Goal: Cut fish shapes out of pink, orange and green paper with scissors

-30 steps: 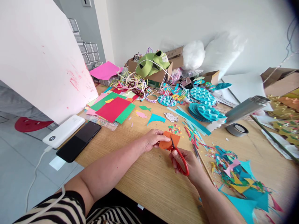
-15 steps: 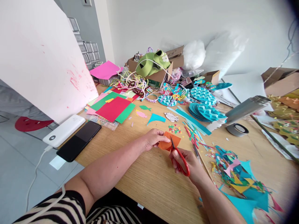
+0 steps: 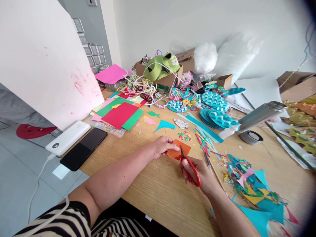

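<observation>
Bench (image 3: 158, 189), wooden, both our hands over its middle. Left grip (image 3: 160, 147): narrow, thumb and fingers pinching a small orange paper (image 3: 175, 155) by its left part; we make out a thin drawn curve on the sheet. Right grip (image 3: 201, 172): folded around the red handles of the scissors (image 3: 196, 171), just right of the left grip and nearer us. The dark blades point away from us and lie against the orange paper, tips close to the left fingertips. Whether the blades are parted, we cannot tell.

Just beyond the grips: a patch of tiny coloured bits (image 3: 184, 136). Past the left grip we note a blue offcut (image 3: 165, 125), a pink and yellow fish (image 3: 149, 120) and a green fish (image 3: 153, 114); a white fish with dark lines (image 3: 181, 123) lies behind the coloured bits. Right of the right grip, a heap of mixed scraps (image 3: 247, 177); past the right grip, thin paper strips (image 3: 203, 140), stacked blue wavy discs (image 3: 218, 120) and a tilted steel flask (image 3: 261, 116). Well left of the left grip, a black phone (image 3: 84, 149) beside a white power bank (image 3: 67, 138); left and beyond, a red sheet (image 3: 120, 115) on green ones.
</observation>
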Action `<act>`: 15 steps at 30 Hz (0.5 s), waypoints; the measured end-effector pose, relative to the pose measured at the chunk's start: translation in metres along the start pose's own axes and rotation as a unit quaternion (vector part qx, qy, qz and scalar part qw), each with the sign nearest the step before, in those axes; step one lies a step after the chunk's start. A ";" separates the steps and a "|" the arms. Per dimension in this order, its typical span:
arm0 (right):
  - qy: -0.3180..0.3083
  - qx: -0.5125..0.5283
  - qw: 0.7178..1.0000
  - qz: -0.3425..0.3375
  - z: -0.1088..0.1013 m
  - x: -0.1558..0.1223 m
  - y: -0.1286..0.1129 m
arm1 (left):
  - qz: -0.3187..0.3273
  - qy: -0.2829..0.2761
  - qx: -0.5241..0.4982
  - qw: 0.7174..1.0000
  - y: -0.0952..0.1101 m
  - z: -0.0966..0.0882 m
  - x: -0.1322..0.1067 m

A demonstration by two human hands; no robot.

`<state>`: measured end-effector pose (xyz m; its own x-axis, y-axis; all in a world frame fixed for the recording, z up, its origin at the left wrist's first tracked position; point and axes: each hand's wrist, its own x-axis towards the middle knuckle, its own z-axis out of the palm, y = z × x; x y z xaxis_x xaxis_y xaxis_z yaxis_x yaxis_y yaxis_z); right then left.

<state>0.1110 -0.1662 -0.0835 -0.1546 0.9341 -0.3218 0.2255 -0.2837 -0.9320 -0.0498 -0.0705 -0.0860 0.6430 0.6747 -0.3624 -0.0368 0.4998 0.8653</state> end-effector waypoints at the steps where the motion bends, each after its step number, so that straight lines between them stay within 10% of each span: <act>1: 0.002 -0.002 1.000 -0.001 0.000 0.000 0.000 | 0.000 -0.001 0.001 1.000 0.000 0.000 0.000; 15: 0.013 0.014 1.000 0.002 -0.002 0.002 0.005 | 0.004 0.010 -0.007 1.000 -0.003 -0.001 0.004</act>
<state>0.1133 -0.1655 -0.0881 -0.1292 0.9380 -0.3218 0.1982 -0.2935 -0.9352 -0.0482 -0.0690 -0.0904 0.6265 0.6900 -0.3625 -0.0526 0.5015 0.8635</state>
